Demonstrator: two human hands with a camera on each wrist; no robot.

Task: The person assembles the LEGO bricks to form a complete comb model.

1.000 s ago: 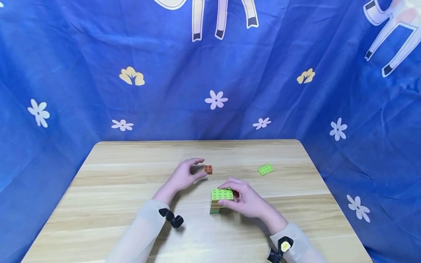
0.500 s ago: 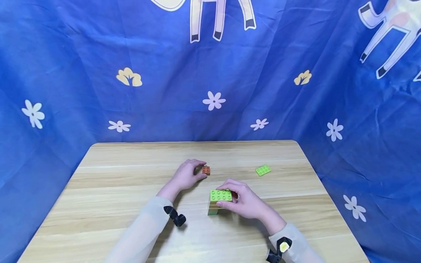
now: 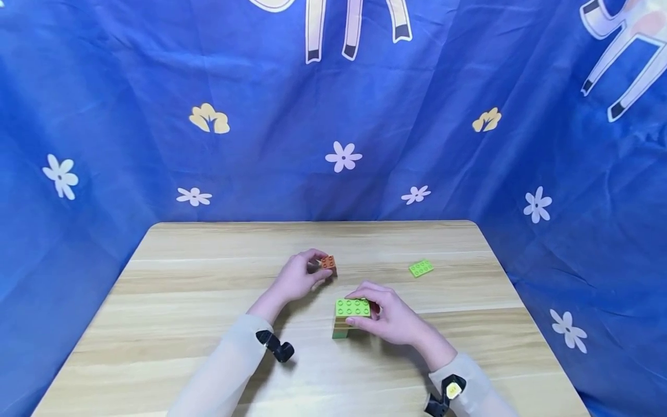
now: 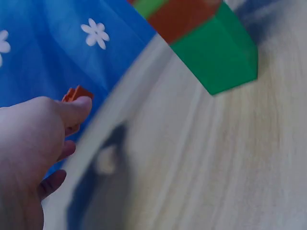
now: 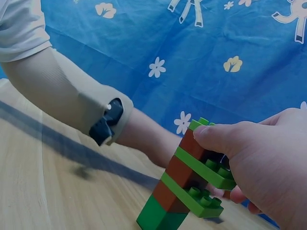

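Observation:
Between thumb and fingers, my left hand [image 3: 293, 280] pinches a small reddish-brown toy brick [image 3: 327, 262]. The left wrist view shows this brick [image 4: 80, 92] at the fingertips, raised off the table. My right hand [image 3: 389, 317] grips the top of a standing tower of toy bricks [image 3: 352, 307]. Seen in the right wrist view, the tower [image 5: 172, 200] has a dark green base, then brown bricks alternating with light green plates that jut out toward the palm. Its thumb presses near the top plate. The tower's far side is partly hidden by the fingers.
A loose light green plate [image 3: 421, 268] lies toward the back right of the wooden table [image 3: 208, 324]. A blue patterned curtain [image 3: 271, 145] surrounds the table's back and sides. Each wrist wears a black camera mount.
My left fingers have closed on the brown brick, and it has lifted and tilted a little. My right hand stays on the tower, which has not moved.

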